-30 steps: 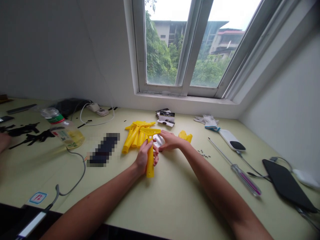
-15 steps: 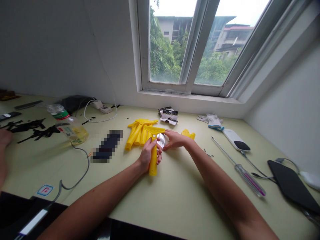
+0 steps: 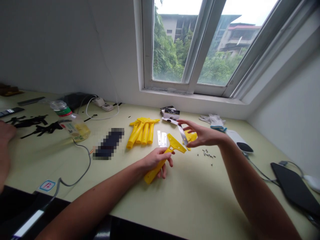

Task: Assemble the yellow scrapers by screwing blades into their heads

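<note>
My left hand [image 3: 160, 160] is wrapped round a yellow plastic scraper handle [image 3: 153, 173], its wide T-shaped head tilted up to the right. Between the thumb and fingers of my right hand [image 3: 200, 132] is a thin metal blade [image 3: 183, 135], held at the ends just beyond the scraper head. More flat blades [image 3: 163, 139] lie on the table behind my left hand. A pile of yellow scraper handles [image 3: 141, 131] is to their left. Small yellow parts [image 3: 191, 136] lie partly hidden behind my right hand. Several small screws [image 3: 207, 154] are scattered beneath my right wrist.
A bottle of yellow liquid [image 3: 75, 126] and a pixelated dark object [image 3: 110, 145] are on the left. Card packets [image 3: 171, 113] lie near the window. Gloves [image 3: 215, 120], a white device [image 3: 241, 143] and a black device [image 3: 291, 186] are on the right. Another person's hand [image 3: 6, 133] shows at far left.
My right hand has lifted a blade off the table and moved right with it. My left hand has turned the scraper handle so its head leans right. The screwdriver is now hidden behind my right arm.
</note>
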`<state>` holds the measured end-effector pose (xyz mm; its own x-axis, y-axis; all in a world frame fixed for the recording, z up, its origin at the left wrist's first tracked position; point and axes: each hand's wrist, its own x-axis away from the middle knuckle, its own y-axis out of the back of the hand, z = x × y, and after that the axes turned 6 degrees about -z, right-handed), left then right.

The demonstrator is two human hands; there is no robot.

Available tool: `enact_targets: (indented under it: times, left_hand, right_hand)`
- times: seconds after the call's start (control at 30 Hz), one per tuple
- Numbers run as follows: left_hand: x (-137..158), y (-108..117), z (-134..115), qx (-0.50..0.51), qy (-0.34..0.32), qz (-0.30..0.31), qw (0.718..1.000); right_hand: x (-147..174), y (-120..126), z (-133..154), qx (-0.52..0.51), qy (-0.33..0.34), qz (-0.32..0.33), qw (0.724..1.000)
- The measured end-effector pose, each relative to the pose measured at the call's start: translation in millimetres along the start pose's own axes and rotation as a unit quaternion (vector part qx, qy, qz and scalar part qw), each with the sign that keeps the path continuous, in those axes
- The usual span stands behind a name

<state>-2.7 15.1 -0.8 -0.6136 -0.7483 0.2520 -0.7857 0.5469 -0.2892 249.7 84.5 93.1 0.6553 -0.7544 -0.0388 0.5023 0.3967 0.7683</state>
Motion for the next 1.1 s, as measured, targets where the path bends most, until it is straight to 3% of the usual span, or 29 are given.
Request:
enact_targets:
  times: [0.1, 0.23, 0.8, 1.1]
  left_hand:
    - [3.8, -1.4, 0.8, -0.035, 0.014, 0.051, 0.998]
    - [5.6, -3.1, 1.0, -0.054, 0.02, 0.067, 0.996]
    - [7.2, -3.9, -0.6, -0.067, 0.023, 0.067, 0.995]
    - [9.6, -6.3, -0.9, -0.053, 0.019, 0.065, 0.996]
  right_hand:
    - [17.9, -2.9, 10.9, 0.008, -0.024, 0.056, 0.998]
    - [23.3, -19.1, 16.8, 0.014, -0.023, 0.101, 0.995]
    - [23.5, -27.4, 24.1, 0.064, 0.002, 0.084, 0.994]
    - [25.9, -24.1, 22.9, 0.068, -0.023, 0.09, 0.993]
